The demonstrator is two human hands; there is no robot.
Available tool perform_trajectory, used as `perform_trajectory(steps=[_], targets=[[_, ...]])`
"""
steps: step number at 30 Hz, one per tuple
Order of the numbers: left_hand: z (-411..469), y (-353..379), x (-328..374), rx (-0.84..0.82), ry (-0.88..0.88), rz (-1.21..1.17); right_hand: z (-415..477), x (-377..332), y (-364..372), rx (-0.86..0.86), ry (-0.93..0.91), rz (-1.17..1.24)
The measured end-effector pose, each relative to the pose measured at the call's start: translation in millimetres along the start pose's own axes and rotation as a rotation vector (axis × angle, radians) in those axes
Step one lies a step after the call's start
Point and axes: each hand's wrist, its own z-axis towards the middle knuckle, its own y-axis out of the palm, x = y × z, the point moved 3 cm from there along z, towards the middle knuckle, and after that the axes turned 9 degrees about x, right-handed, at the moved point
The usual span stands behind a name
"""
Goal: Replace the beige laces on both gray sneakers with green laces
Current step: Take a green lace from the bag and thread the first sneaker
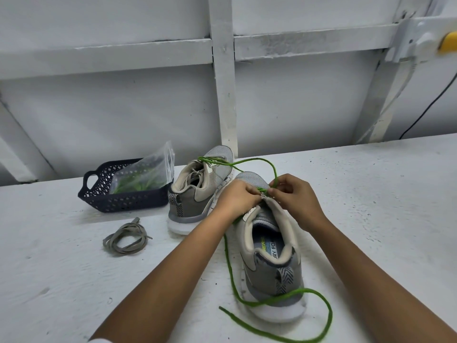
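Two gray sneakers stand on the white table. The near sneaker (270, 253) points away from me, heel toward me. Over its eyelets my left hand (237, 198) and my right hand (294, 196) meet, both pinching the green lace (329, 315). One end of that lace loops behind over the far sneaker (200, 189); the other trails down the left side and curls round the heel on the table. The far sneaker carries its beige lace. A removed beige lace (126, 240) lies coiled at the left.
A dark blue perforated basket (123, 200) at the back left holds a clear plastic bag (146, 174) with green laces inside. A white panelled wall runs behind the table. A black cable hangs at the far right.
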Motion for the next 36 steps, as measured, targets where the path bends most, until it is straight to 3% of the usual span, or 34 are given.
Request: perform_trajectory(steps=[7, 15, 20, 25, 28, 32, 36], targets=[[3, 5, -4, 0.003, -0.023, -0.042, 2, 8, 2, 0.05, -0.03, -0.116], [10, 12, -7, -0.041, -0.007, 0.053, 0, 9, 7, -0.038, -0.001, -0.182], [7, 2, -6, 0.07, 0.025, 0.007, -3, 1, 9, -0.006, 0.175, 0.03], [2, -12, -15, 0.138, -0.14, -0.35, -3, -1, 5, 0.048, 0.353, 0.22], [-4, -34, -14, 0.201, -0.134, -0.569, -3, 0, 5, 0.068, 0.391, 0.242], [-13, -70, -10, 0.173, -0.116, -1.08, -2, 1, 4, 0.086, 0.398, 0.258], [-19, -110, -14, 0.094, -0.104, -1.275, -4, 0, 4, 0.081, 0.395, 0.257]])
